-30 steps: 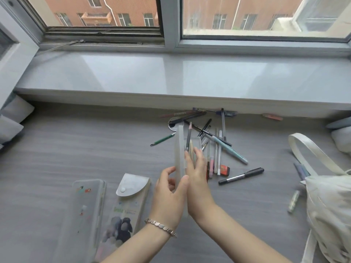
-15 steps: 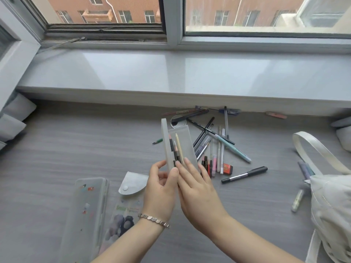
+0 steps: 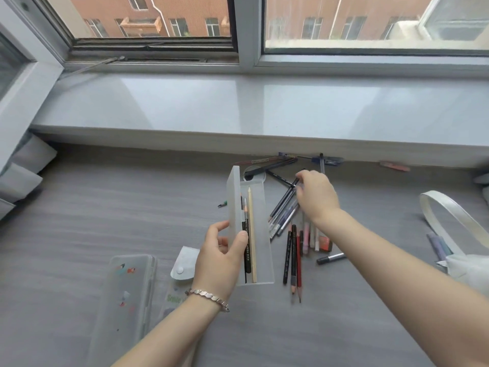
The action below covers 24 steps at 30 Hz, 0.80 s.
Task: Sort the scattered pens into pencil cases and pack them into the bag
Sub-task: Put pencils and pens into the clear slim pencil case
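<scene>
Frosted plastic pencil case [image 3: 260,234], open, is gripped by the left hand [image 3: 221,256] above the grey desk [image 3: 105,207]; the right hand [image 3: 316,194], withdrawn from it, is curled over scattered pens [image 3: 293,250], grasp unclear; another is seemingly sought.

Green "Smile" on pouch [image 3: 175,296]; black pen [image 3: 246,245] lettering illegible

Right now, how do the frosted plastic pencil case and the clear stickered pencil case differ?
The frosted plastic pencil case is open; the clear stickered pencil case looks closed. The frosted one is held nearly upright by the left hand; the stickered one lies flat on the grey desk. Both are long, translucent.
</scene>
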### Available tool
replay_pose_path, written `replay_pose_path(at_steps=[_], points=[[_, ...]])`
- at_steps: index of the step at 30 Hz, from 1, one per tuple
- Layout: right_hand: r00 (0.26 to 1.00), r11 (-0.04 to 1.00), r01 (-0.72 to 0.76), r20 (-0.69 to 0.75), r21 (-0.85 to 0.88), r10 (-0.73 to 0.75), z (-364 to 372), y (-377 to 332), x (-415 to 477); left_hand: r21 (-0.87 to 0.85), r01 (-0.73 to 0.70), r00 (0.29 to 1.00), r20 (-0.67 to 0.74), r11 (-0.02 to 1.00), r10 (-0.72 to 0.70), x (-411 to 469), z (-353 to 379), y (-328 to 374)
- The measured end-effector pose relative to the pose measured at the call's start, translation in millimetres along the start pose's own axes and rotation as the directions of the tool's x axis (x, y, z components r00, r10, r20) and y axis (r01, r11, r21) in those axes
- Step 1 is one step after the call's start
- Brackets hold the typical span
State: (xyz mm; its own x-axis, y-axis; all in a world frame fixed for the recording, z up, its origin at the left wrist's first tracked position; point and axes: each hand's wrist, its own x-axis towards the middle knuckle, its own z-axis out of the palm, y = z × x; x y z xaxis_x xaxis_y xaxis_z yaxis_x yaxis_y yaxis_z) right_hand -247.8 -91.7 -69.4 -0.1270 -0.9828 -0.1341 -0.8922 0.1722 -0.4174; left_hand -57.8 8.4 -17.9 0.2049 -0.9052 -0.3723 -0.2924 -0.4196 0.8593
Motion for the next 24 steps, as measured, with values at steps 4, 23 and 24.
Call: replay_pose_path(at_steps=[4,23,24], points=[[0.985,0.973,0.037,0.17,-0.229,0.003,8.9,-3.7,21.0,-0.012,0.0,0.999,-0.041,1.0,0.0,6.5,-9.7,3.4],[0.638,0.416,0.767,0.648,-0.489,-0.415,4.2,-17.1,38.3,0.034,0.045,0.998,-0.043,0.998,-0.044,18.2,-35.2,-17.5],[0.634,0.396,0.772,0.653,-0.498,-0.415,3.4,-18.1,39.3,0.035,0.043,0.998,-0.041,0.998,-0.042,17.3,-36.3,-18.4]])
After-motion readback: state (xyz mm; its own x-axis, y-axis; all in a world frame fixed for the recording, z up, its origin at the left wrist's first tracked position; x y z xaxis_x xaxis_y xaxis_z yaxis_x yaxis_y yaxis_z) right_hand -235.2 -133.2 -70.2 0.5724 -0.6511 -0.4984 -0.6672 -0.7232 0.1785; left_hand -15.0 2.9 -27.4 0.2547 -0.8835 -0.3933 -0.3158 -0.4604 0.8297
